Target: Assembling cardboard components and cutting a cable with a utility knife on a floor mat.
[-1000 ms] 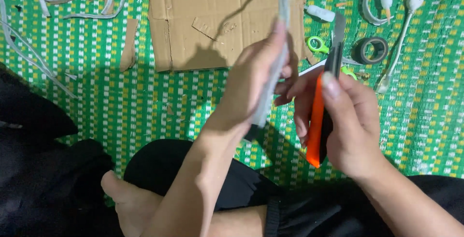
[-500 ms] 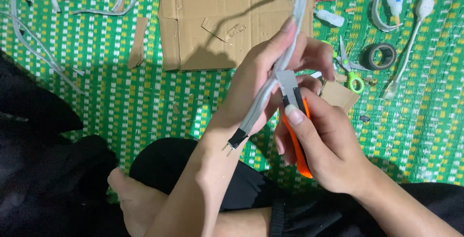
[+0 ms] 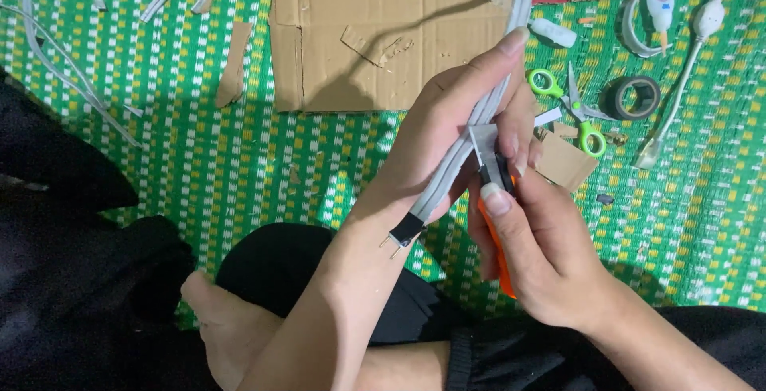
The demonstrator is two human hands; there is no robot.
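- Left hand (image 3: 459,132): fingers pressed together along a flat grey-white strip (image 3: 463,148), which they pinch against the thumb; the strip runs diagonally across the middle of the view.
- Strip's lower end: a black cap with two small metal pins (image 3: 391,245), just above the person's forearm. Its upper end passes over the cardboard sheet (image 3: 359,32) and is cut off by the top edge.
- Right hand (image 3: 542,255): fingers curled tight around an orange utility knife (image 3: 501,267); most of the handle is hidden in the palm.
- Blade (image 3: 483,145): a pale metal tip lies against the strip, apparently touching it, though the contact point is hard to make out.
- On the green woven mat (image 3: 239,167), well apart from the hands: green-handled scissors (image 3: 568,108) and a dark tape roll (image 3: 636,97).
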